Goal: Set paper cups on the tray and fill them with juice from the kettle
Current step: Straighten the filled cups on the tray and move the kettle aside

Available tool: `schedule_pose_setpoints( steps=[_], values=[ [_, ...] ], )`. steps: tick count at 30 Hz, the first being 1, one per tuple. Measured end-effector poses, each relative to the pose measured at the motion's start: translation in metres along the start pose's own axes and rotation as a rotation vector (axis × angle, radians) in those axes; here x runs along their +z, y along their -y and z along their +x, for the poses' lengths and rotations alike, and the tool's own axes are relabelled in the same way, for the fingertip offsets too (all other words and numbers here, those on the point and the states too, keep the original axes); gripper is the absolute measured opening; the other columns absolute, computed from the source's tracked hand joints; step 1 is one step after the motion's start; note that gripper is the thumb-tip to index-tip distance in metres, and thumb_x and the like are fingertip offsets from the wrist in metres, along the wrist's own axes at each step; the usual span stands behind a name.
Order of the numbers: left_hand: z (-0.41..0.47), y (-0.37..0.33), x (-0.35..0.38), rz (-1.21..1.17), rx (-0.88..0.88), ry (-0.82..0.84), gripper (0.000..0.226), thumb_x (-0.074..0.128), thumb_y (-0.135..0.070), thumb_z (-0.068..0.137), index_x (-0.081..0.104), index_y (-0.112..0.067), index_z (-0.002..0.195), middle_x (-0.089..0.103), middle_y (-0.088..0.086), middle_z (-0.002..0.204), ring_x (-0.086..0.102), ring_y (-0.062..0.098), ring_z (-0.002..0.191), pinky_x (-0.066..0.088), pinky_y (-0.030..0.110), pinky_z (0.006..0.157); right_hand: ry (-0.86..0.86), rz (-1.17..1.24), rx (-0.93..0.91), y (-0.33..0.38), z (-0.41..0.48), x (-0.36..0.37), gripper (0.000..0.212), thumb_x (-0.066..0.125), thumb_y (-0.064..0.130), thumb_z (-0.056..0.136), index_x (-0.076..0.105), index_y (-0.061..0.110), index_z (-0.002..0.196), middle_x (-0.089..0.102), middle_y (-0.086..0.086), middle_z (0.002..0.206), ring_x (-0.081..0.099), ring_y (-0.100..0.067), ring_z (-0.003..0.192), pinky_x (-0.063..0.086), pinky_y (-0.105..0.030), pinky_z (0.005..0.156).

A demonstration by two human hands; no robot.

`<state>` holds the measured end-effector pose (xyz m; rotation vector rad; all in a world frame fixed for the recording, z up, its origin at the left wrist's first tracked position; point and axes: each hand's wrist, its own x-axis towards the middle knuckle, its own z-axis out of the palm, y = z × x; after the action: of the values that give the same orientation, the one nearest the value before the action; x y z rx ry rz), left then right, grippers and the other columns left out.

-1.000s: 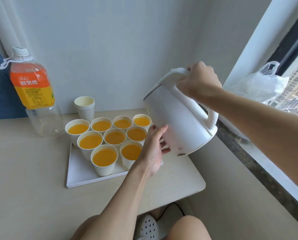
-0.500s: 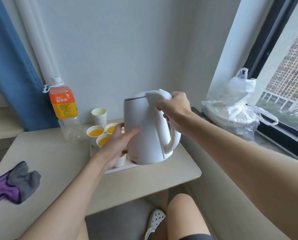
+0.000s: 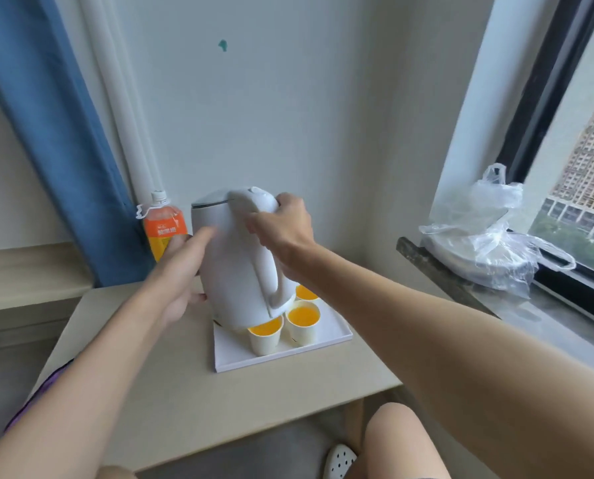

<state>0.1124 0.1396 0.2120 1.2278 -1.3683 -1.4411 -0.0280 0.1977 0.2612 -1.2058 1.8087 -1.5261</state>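
Beige table [image 3: 288, 392], kettle [image 3: 235, 271] in right hand [image 3: 285, 226]

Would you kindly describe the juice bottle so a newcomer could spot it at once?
Start at the blue curtain on the left. The bottle stands just right of it, behind the left hand. Only it bears an orange label.

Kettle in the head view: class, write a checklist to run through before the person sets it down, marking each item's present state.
1. Grip: right hand grips the kettle by its handle: ok.
2. Support: left hand touches the kettle's side: ok.
3. Kettle near upright, no stream seen: ok.
4. Three visible cups on the tray hold juice: ok.
5. Cups hidden behind the kettle filled: cannot tell.
6. Bare table in front of the tray: ok.
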Motion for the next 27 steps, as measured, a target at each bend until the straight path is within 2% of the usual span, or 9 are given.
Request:
schedule_pose_setpoints(
  steps=[3,7,9,11,14,16,20,24,27],
  values=[
    [0.006,0.000,-0.031,-0.015,-0.008,-0.028,0.025,0.054,-0.050,0.101,0.060,-0.030,0.117,0.065,-0.005,0.106,0.059,0.020,0.095,0.047,0.050,0.090,0.143,0.025,0.064,0.013,0.008,0.029,0.012,0.065,0.019,0.070,0.057,0.009,0.070,0.053,-0.006,0.063,0.048,-0.022,0.057,0.037,-0.022,0.050],
    [0.015,0.006,-0.079,-0.005,-0.030,-0.055,0.027,0.053,-0.047,0.103,0.062,-0.023,0.111,0.066,0.002,0.107,0.058,0.022,0.093,0.046,0.044,0.085,0.226,0.021,0.113,0.016,0.022,0.076,0.009,0.068,0.007,0.077,0.061,0.006,0.070,0.053,-0.005,0.059,0.048,-0.020,0.054,0.035,-0.021,0.049],
    [0.023,0.014,-0.106,0.024,-0.047,-0.109,0.022,0.053,-0.048,0.103,0.056,-0.027,0.110,0.065,-0.002,0.116,0.057,0.021,0.103,0.043,0.048,0.091,0.274,0.041,0.115,0.012,0.027,0.108,0.006,0.070,0.006,0.076,0.066,0.003,0.079,0.057,-0.006,0.064,0.053,-0.021,0.059,0.040,-0.023,0.054],
    [0.031,0.019,-0.130,0.070,-0.084,-0.162,0.027,0.051,-0.050,0.102,0.052,-0.031,0.121,0.060,-0.006,0.124,0.054,0.020,0.114,0.039,0.054,0.102,0.314,0.072,0.124,0.007,0.031,0.138,0.021,0.073,0.003,0.075,0.068,0.001,0.095,0.064,-0.009,0.076,0.060,-0.024,0.069,0.047,-0.027,0.061],
    [0.043,0.025,-0.163,0.088,-0.179,-0.233,0.023,0.049,-0.048,0.103,0.050,-0.033,0.119,0.057,-0.009,0.107,0.052,0.014,0.097,0.040,0.044,0.094,0.360,0.121,0.116,-0.004,0.031,0.188,0.031,0.077,0.010,0.078,0.066,0.006,0.107,0.070,-0.011,0.095,0.066,-0.027,0.086,0.053,-0.032,0.074],
    [0.049,0.031,-0.180,0.089,-0.231,-0.253,0.026,0.050,-0.050,0.103,0.051,-0.033,0.122,0.057,-0.008,0.104,0.051,0.014,0.092,0.042,0.037,0.083,0.378,0.156,0.103,-0.013,0.030,0.216,0.025,0.077,0.014,0.081,0.066,0.010,0.103,0.070,-0.007,0.095,0.065,-0.024,0.087,0.051,-0.032,0.074],
    [0.067,0.052,-0.208,0.026,-0.279,-0.264,0.032,0.052,-0.053,0.102,0.053,-0.035,0.129,0.059,-0.007,0.115,0.057,0.018,0.103,0.047,0.050,0.105,0.412,0.169,0.101,-0.040,0.034,0.268,0.019,0.078,0.022,0.082,0.063,0.021,0.095,0.071,0.001,0.091,0.066,-0.021,0.091,0.055,-0.038,0.083],
    [0.090,0.073,-0.217,-0.019,-0.275,-0.270,0.042,0.054,-0.059,0.100,0.049,-0.039,0.137,0.060,-0.014,0.119,0.056,0.014,0.104,0.043,0.048,0.100,0.383,0.094,0.078,-0.061,0.040,0.304,0.017,0.074,0.026,0.082,0.058,0.028,0.084,0.069,0.005,0.090,0.065,-0.022,0.094,0.053,-0.046,0.091],
    [0.111,0.083,-0.216,-0.046,-0.268,-0.307,0.050,0.058,-0.064,0.096,0.048,-0.041,0.139,0.058,-0.017,0.118,0.054,0.018,0.111,0.041,0.053,0.109,0.377,0.073,0.059,-0.073,0.047,0.319,0.016,0.070,0.024,0.084,0.056,0.031,0.082,0.069,0.003,0.090,0.065,-0.023,0.093,0.053,-0.047,0.091]
  ],
)
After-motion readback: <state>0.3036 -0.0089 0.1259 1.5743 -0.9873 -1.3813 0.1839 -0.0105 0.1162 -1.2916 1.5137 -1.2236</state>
